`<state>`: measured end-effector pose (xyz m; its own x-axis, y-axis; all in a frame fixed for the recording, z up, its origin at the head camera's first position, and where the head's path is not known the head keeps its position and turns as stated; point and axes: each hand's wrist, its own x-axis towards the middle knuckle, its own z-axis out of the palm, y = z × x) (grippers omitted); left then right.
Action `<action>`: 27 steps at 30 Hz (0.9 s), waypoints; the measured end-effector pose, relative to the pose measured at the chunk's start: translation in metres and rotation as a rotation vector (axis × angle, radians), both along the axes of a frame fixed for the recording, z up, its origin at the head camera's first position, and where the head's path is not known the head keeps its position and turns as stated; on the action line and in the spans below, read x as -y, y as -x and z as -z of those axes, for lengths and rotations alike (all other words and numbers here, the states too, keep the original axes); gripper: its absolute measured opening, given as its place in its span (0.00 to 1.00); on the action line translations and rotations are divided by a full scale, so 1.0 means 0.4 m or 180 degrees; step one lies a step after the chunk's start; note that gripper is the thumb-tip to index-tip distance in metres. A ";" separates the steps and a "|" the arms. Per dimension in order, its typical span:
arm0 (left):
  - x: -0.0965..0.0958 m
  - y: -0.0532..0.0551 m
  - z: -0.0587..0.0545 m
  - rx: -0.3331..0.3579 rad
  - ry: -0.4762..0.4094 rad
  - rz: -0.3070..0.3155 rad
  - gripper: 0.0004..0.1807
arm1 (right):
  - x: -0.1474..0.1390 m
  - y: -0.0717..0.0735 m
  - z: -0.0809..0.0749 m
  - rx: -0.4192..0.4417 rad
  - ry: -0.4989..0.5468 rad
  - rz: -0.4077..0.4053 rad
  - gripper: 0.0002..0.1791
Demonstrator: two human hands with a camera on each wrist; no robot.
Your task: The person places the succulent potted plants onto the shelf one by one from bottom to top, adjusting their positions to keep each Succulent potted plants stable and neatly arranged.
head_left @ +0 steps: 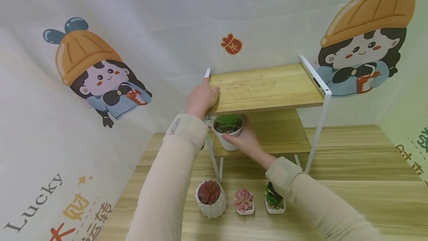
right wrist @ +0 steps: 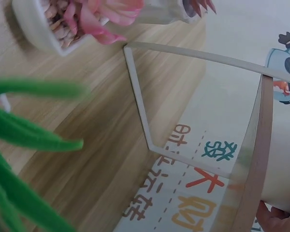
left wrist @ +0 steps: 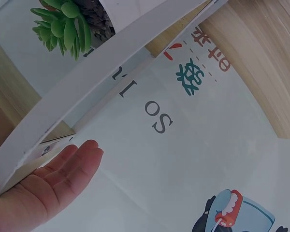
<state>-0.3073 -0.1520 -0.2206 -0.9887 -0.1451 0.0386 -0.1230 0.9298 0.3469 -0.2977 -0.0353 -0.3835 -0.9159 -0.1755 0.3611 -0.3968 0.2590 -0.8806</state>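
A white pot with a green succulent (head_left: 228, 131) is at the left end of the lower board of a two-tier shelf (head_left: 264, 86). My right hand (head_left: 245, 140) grips this pot from its right side, thumb across the front; whether the base touches the board I cannot tell. My left hand (head_left: 202, 97) holds the left end of the shelf at the top, its thumb over the upper board. In the left wrist view, that hand's fingers (left wrist: 70, 166) lie along the outside of the white frame (left wrist: 87, 77). The right wrist view shows only fingertips of the right hand (right wrist: 275, 217) by the pot.
In front of the shelf stand a dark red succulent in a ribbed white pot (head_left: 211, 200), a pink succulent in a small white pot (head_left: 245, 202) and a spiky green plant (head_left: 275, 198), near the right sleeve. A printed cloth (head_left: 174, 44) hangs behind the wooden surface (head_left: 354, 159).
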 end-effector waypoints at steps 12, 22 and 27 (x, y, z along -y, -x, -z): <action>-0.001 -0.002 -0.001 -0.0035 -0.0058 0.0047 0.33 | 0.030 -0.005 0.007 -0.0100 0.0226 0.0141 0.50; 0.002 0.000 -0.003 -0.0019 -0.0103 0.0074 0.35 | 0.031 -0.012 -0.005 0.0209 0.0045 0.0196 0.51; 0.000 -0.003 -0.003 -0.0015 -0.0061 0.0074 0.35 | 0.025 -0.023 -0.008 0.0240 0.0038 0.0203 0.52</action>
